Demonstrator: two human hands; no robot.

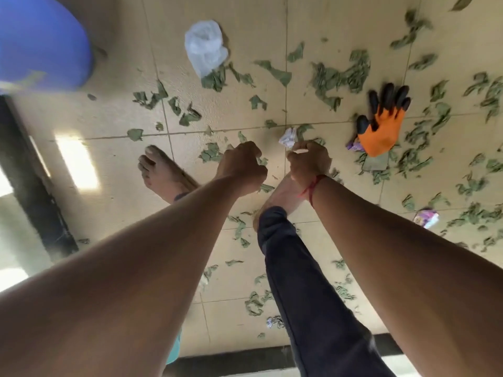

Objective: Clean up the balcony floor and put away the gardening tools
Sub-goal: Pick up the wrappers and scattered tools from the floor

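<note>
Tan tiled floor [114, 115] strewn throughout with torn green leaf scraps [340, 76]. Orange-and-black glove [381, 129] lay flat at right; white paper wad [288, 137] near centre; crumpled clear bag [205, 46] beyond.

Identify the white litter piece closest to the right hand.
The crumpled white paper just beyond the right hand; the plastic bag and the lower scrap lie farther off.

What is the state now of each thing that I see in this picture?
Orange and black work glove: lying flat on the floor, unworn.
White plastic bag: crumpled, on the floor.
Small white paper: crumpled, on the floor.
Green leaf scraps: scattered over the floor.
Left hand: fingers curled; contents hidden.
Right hand: fingers curled beside that paper; grip unclear.
</note>
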